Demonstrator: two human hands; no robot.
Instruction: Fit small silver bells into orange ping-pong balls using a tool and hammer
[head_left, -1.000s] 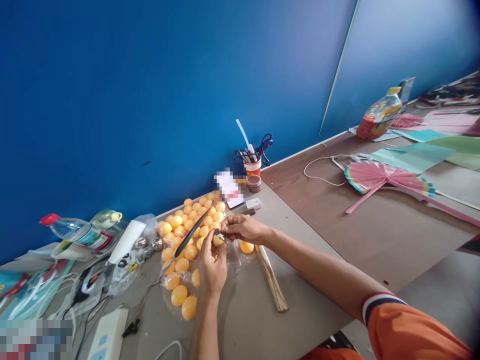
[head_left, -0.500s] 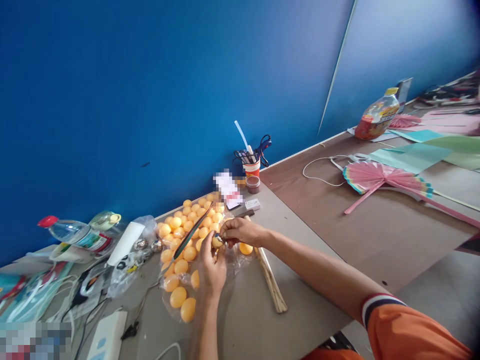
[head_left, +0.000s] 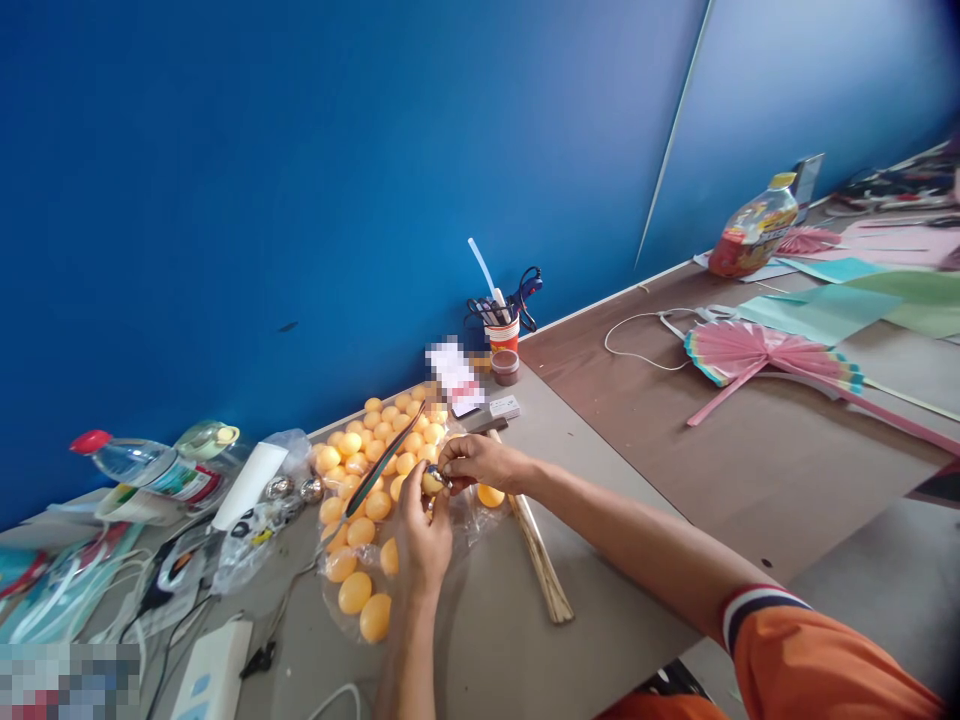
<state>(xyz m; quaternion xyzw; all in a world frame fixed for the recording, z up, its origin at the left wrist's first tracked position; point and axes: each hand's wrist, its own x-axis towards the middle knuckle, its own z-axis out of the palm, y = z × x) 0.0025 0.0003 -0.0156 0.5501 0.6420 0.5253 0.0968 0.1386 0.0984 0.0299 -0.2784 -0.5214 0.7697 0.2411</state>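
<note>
My left hand (head_left: 424,535) is closed around a small shiny ball (head_left: 433,481), silver on top and yellowish below, holding it between thumb and fingers. On the ball's right side, the fingertips of my right hand (head_left: 480,461) are pinched against it and partly hide it. Just behind and left of both hands lie several orange balls (head_left: 355,593) on and in a clear plastic bag. A long, narrow dark strip (head_left: 384,465) with green and red edges rests across them. Beneath my right wrist is a hammer with a wooden handle (head_left: 546,570).
Left are a red-capped bottle (head_left: 154,467), two silver balls (head_left: 310,490), cables and a white power strip (head_left: 214,672). A cup of pens (head_left: 502,335), a lidded tub (head_left: 505,367) and a small box (head_left: 505,407) stand near the blue wall. Right lies a pink paper fan (head_left: 772,352).
The view has shifted very slightly. Both hands stay at the shiny ball, with its visible silver and yellowish patches barely altered.
</note>
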